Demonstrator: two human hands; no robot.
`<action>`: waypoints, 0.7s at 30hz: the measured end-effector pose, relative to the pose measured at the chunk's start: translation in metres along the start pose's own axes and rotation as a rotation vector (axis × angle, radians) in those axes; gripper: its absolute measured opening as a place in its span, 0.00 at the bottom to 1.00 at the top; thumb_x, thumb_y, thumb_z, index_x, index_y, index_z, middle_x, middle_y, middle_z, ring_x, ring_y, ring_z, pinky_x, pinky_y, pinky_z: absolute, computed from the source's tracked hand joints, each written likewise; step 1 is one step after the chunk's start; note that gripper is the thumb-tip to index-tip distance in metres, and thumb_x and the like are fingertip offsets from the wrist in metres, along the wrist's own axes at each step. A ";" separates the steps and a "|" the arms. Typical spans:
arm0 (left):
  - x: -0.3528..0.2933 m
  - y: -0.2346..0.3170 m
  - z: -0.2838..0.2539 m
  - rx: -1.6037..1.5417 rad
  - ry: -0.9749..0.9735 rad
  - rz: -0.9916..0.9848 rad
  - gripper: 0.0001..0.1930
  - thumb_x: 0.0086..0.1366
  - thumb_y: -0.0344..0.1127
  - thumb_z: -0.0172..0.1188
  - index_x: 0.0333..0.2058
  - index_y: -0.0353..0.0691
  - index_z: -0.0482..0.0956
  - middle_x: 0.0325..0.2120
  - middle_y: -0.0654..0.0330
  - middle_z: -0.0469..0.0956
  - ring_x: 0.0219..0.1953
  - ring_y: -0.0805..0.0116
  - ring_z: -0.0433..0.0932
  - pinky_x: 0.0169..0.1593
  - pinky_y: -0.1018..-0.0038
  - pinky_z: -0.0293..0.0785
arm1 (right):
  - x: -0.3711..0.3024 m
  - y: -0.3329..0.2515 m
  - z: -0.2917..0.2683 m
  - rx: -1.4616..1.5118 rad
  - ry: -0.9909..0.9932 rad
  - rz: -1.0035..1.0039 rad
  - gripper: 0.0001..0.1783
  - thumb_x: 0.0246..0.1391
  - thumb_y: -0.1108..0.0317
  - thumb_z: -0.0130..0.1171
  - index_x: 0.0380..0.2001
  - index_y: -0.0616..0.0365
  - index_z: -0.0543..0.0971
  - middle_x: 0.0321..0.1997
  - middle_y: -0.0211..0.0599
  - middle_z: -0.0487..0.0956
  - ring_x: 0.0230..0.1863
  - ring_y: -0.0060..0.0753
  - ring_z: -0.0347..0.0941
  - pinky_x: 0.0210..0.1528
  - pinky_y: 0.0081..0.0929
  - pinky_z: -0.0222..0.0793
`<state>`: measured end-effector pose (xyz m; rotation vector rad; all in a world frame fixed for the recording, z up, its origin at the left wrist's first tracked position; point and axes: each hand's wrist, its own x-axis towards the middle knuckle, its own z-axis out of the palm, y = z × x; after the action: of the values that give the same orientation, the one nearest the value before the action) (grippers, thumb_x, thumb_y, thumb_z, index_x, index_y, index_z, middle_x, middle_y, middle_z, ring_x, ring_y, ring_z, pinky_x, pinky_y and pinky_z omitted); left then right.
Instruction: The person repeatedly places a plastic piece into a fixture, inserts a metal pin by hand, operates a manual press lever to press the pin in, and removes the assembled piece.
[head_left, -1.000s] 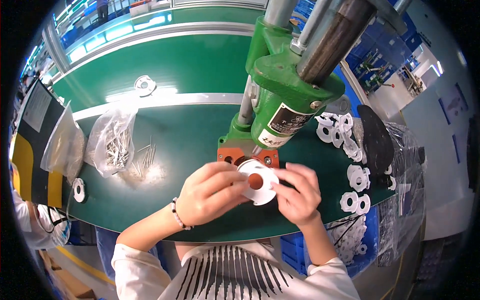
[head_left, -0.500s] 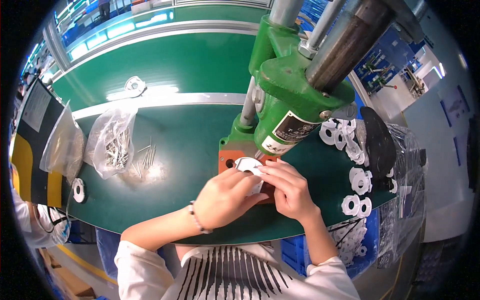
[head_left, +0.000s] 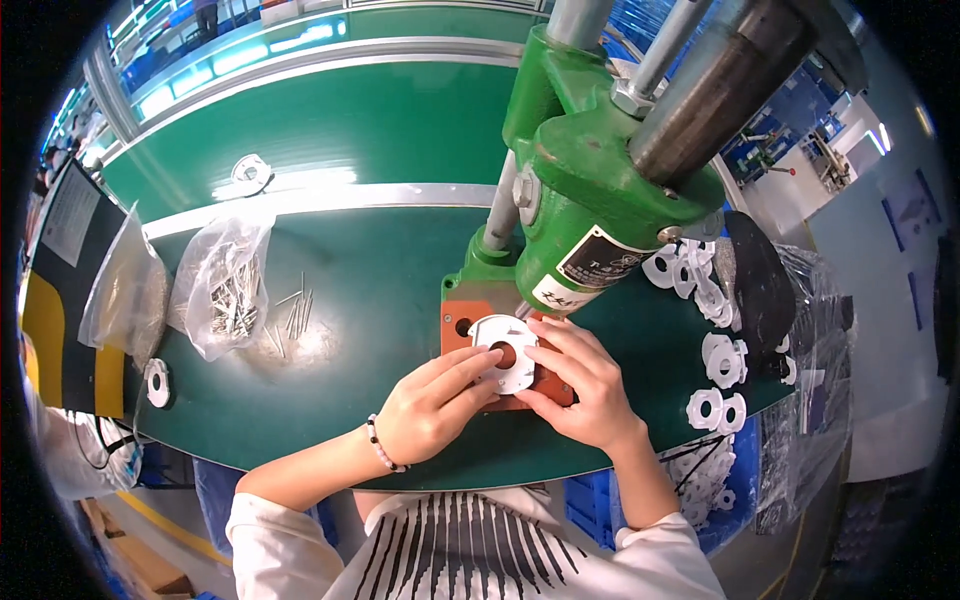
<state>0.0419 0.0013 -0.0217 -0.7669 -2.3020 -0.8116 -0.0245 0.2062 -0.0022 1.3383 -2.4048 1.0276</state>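
Note:
A white plastic ring part (head_left: 519,374) with a round centre hole lies at the orange fixture block (head_left: 455,343), under the tip of the green hand press (head_left: 560,215). My left hand (head_left: 437,402) holds its left side, fingertips by the hole and along the lower rim. On the other side my right hand (head_left: 588,392) grips the edge, fingers at the upper right and thumb at the lower right. Both hands are closed on the part. Whether it sits flat on the block or slightly above it, I cannot tell.
Loose metal pins (head_left: 299,314) lie left of the press beside a clear bag of pins (head_left: 232,295). Several white ring parts (head_left: 722,362) are on the right; a blue bin (head_left: 742,500) below holds more. Another white part (head_left: 251,172) rests on the green conveyor belt (head_left: 400,120).
My left hand has drawn back down and left, uncovering the ring part. My right thumb has come to its lower right edge. The part on the belt has shifted left.

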 end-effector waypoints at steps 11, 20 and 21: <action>0.028 -0.029 -0.016 -0.237 -0.124 0.159 0.11 0.46 0.27 0.62 0.32 0.35 0.78 0.47 0.49 0.72 0.52 0.47 0.70 0.51 0.62 0.72 | 0.008 -0.005 -0.023 0.050 -0.200 -0.113 0.14 0.36 0.69 0.69 0.24 0.59 0.74 0.55 0.46 0.70 0.57 0.49 0.65 0.58 0.41 0.62; 0.033 -0.004 -0.031 0.072 -0.361 -0.046 0.23 0.55 0.42 0.57 0.46 0.32 0.72 0.57 0.47 0.62 0.56 0.49 0.63 0.58 0.58 0.59 | -0.014 -0.040 0.015 -0.215 0.057 -0.096 0.17 0.38 0.71 0.65 0.35 0.65 0.77 0.39 0.43 0.74 0.37 0.39 0.70 0.40 0.31 0.68; 0.031 -0.002 -0.030 0.074 -0.360 -0.047 0.23 0.55 0.42 0.57 0.46 0.32 0.72 0.57 0.47 0.62 0.56 0.49 0.63 0.58 0.58 0.59 | -0.015 -0.041 0.016 -0.215 0.057 -0.099 0.17 0.38 0.71 0.65 0.35 0.65 0.77 0.39 0.43 0.74 0.37 0.39 0.70 0.40 0.31 0.68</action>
<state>0.0293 -0.0108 0.0173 -0.8873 -2.6596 -0.6453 0.0190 0.1912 -0.0017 1.3184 -2.3057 0.7477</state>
